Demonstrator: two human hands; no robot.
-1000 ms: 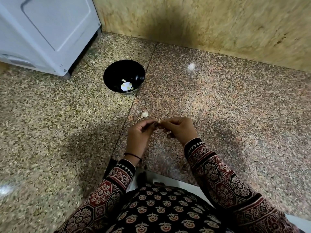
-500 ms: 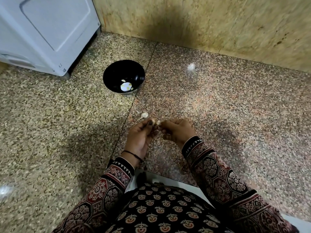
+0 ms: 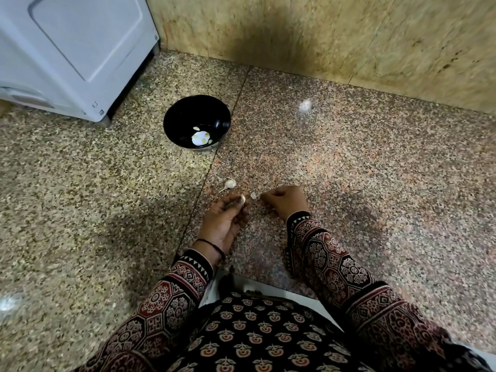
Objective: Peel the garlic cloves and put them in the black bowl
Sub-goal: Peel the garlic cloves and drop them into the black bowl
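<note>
Your path from frame centre up to black bowl: open floor, one loose garlic clove lying in the way, just above your left hand. Peel scrap sits between left hand and right hand. Upper left blocked by white appliance, near bowl but apart. Wall closes top of frame. Wide bare floor at right. Pale spot upper centre, possibly glare, not obstacle. Lower frame filled by your sleeves and lap.

left hand pinches a garlic clove; right hand apart, black bowl beyond.
</note>
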